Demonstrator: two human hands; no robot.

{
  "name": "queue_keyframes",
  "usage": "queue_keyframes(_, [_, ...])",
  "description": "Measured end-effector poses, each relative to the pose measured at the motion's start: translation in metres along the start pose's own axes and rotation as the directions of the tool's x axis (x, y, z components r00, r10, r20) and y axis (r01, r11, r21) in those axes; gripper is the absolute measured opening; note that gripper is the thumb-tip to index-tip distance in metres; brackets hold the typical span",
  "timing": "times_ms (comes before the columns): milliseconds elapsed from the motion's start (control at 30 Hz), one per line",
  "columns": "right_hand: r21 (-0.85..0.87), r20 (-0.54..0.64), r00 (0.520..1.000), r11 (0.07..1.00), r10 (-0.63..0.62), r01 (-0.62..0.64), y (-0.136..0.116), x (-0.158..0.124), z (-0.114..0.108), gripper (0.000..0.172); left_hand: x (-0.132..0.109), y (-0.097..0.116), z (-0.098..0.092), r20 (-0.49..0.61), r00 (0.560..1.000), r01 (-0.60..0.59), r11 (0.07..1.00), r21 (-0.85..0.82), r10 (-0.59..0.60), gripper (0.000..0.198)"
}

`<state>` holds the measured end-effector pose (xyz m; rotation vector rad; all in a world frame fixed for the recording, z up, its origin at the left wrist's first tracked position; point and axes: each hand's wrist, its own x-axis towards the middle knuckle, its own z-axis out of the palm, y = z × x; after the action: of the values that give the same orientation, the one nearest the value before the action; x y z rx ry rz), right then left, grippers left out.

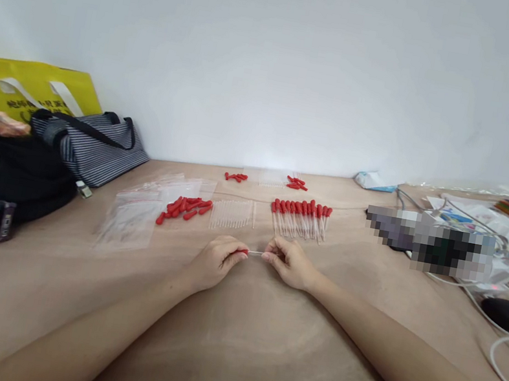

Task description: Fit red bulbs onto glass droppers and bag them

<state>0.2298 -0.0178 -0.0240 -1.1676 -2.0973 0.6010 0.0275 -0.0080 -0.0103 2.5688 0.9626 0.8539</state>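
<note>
My left hand (217,261) is closed in a pinch on a red rubber dropper bulb (243,252). From the bulb a thin clear dropper tube (256,254) runs across to my right hand (288,262), whose fingers pinch its other end. Just beyond my right hand lies a row of droppers (299,217) with red bulbs at their far ends. A row of bare clear tubes (233,214) sits beyond my left hand, beside a pile of loose red bulbs (185,207).
Clear plastic bags (128,221) lie at the left, near a striped bag (99,147) and a yellow bag (17,86). More red bulbs (297,183) rest near the wall. At the right are a tissue pack (375,181), a black mouse (505,315) and white cables.
</note>
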Motion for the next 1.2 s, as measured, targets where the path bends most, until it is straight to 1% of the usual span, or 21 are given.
queue_keyframes(133, [-0.102, -0.029, 0.999, 0.995, 0.016, -0.018, 0.002, -0.002, 0.002, 0.015, -0.001, -0.001, 0.002, -0.024, 0.999, -0.042, 0.998, 0.048, 0.043, 0.018])
queue_keyframes(233, [-0.174, -0.038, 0.999, 0.985, -0.014, 0.008, 0.002, -0.003, 0.002, 0.018, -0.002, -0.002, 0.003, -0.029, 0.996, -0.079, 0.994, 0.071, 0.082, 0.019])
queue_keyframes(367, [-0.303, -0.04, 0.99, 0.946, -0.137, 0.119, -0.001, -0.005, -0.002, 0.02, -0.003, -0.002, 0.003, -0.019, 0.994, -0.102, 0.992, 0.076, 0.103, 0.02])
queue_keyframes(500, [-0.445, -0.059, 0.961, 0.868, -0.272, 0.218, -0.003, -0.007, -0.005, 0.026, -0.004, -0.002, 0.003, -0.034, 0.993, -0.111, 0.992, 0.055, 0.113, 0.018])
queue_keyframes(567, [-0.452, -0.051, 0.954, 0.859, -0.295, 0.242, -0.002, -0.006, -0.006, 0.028, -0.004, -0.002, 0.002, -0.027, 0.995, -0.1, 0.995, 0.023, 0.101, 0.018])
queue_keyframes(733, [-0.365, -0.017, 0.96, 0.896, -0.279, 0.254, 0.002, -0.004, -0.007, 0.025, -0.003, 0.002, -0.002, 0.055, 0.998, -0.006, 0.994, -0.108, 0.012, 0.022])
queue_keyframes(833, [-0.394, -0.019, 0.954, 0.879, -0.299, 0.268, 0.002, -0.003, -0.008, 0.025, -0.003, 0.003, -0.004, 0.075, 0.996, 0.049, 0.984, -0.169, -0.037, 0.022])
queue_keyframes(900, [-0.433, -0.019, 0.949, 0.858, -0.315, 0.276, 0.0, -0.003, -0.01, 0.026, -0.002, 0.003, -0.003, 0.071, 0.996, 0.063, 0.981, -0.182, -0.051, 0.022])
queue_keyframes(967, [-0.472, -0.012, 0.942, 0.832, -0.335, 0.29, -0.002, -0.004, -0.011, 0.028, -0.002, 0.002, -0.002, 0.064, 0.997, 0.056, 0.985, -0.166, -0.045, 0.022])
queue_keyframes(1067, [-0.505, -0.009, 0.938, 0.812, -0.346, 0.294, -0.005, -0.005, -0.01, 0.03, -0.002, 0.001, -0.001, 0.028, 0.999, 0.02, 0.995, -0.097, -0.017, 0.022])
queue_keyframes(1200, [-0.492, -0.024, 0.95, 0.831, -0.31, 0.259, -0.007, -0.008, -0.006, 0.03, -0.003, -0.001, 0.002, -0.058, 0.994, -0.088, 0.996, -0.014, 0.087, 0.019])
